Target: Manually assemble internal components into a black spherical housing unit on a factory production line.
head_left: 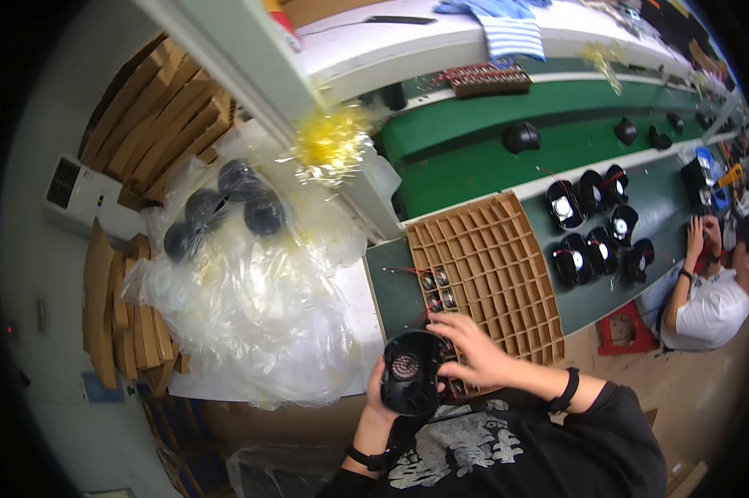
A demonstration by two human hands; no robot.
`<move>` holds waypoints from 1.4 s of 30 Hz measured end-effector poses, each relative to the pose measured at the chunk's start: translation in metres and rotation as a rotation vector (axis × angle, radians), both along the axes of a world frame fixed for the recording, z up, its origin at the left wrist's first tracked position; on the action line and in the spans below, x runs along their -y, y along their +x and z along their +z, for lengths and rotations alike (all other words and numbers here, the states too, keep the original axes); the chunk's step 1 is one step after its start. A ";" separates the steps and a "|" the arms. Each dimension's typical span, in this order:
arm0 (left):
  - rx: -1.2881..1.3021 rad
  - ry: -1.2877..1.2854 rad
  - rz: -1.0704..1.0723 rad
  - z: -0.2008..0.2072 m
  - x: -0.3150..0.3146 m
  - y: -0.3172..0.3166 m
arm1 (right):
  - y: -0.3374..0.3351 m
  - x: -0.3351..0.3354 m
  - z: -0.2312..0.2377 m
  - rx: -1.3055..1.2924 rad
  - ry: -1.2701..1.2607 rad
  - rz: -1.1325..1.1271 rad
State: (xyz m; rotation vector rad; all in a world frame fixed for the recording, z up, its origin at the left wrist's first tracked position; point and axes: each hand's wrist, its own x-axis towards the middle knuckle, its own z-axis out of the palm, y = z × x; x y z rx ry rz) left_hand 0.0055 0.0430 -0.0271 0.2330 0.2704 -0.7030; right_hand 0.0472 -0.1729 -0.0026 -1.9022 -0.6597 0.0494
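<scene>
A black, cup-shaped plastic housing [401, 390] with a round perforated grille in its base is tilted with its open side toward me. My left hand [378, 394] grips it from the left side, fingers wrapped round the wall. At the housing's right rim my right hand [476, 353] has its fingers bent, with a short red wire near the fingertips; what lies between them is hidden. Just beyond stands a cardboard divider tray [495, 266], mostly with bare cells. A few small round speakers [437, 280] with red wires sit in its left cells, partly covered by my hand.
Several black housings [575, 259] stand on the green bench to the right. More lie on the green conveyor [521, 137]. Clear plastic bags [258, 307], some holding black parts, fill the left table. Stacked cardboard [146, 108] lies behind them. Another person [710, 307] works at the far right.
</scene>
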 end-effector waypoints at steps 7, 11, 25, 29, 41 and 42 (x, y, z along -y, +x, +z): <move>-0.085 0.289 0.248 0.008 -0.032 0.018 | -0.019 0.091 -0.118 -0.100 -0.474 0.045; -0.058 0.275 0.311 0.006 -0.045 0.011 | -0.058 0.082 -0.137 0.010 -0.537 0.327; -0.111 0.308 0.280 -0.003 -0.055 -0.015 | 0.005 0.034 -0.122 0.237 -0.519 -0.094; -0.112 0.220 0.293 -0.008 -0.061 -0.020 | 0.082 0.020 -0.132 0.270 -0.579 -0.221; -0.074 0.212 0.387 -0.009 -0.068 -0.035 | 0.144 -0.023 -0.156 0.226 -1.379 0.003; -0.066 0.212 0.389 -0.009 -0.067 -0.034 | 0.146 -0.016 -0.158 0.287 -1.362 0.044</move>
